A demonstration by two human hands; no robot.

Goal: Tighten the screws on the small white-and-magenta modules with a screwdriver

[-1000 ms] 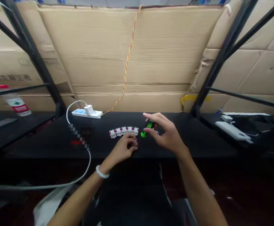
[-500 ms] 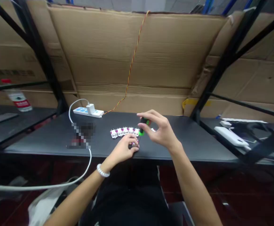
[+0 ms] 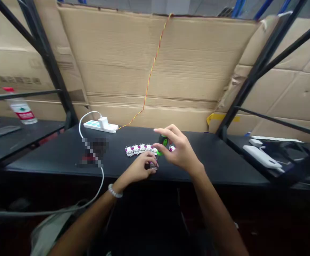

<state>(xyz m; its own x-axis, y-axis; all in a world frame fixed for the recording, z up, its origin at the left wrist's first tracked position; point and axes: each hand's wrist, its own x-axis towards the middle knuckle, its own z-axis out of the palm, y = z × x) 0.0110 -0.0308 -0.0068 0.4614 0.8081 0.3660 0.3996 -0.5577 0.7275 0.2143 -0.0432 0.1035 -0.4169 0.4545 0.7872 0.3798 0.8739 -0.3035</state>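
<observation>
Since a moment ago, the right hand (image 3: pixel 180 154) has come lower, nearer the left hand (image 3: pixel 136 170), above the black table (image 3: pixel 50 158). Its fingers are grasping a green-and-black screwdriver (image 3: pixel 163 143), tip down beside a small module (image 3: pixel 153 165), which the left fingers pinch, just before a row of white modules (image 3: pixel 140 149).

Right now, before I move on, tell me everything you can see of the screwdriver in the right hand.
The screwdriver has a black handle, plastic by its look, with green on it and a green collar at the shaft end, then a thin dark shaft. It is tilted, handle up and shaft slanting down and toward the person. The fingers and thumb of the right hand grip the handle. The tip reaches the small module held by the left hand, though whether it touches cannot be told.
</observation>
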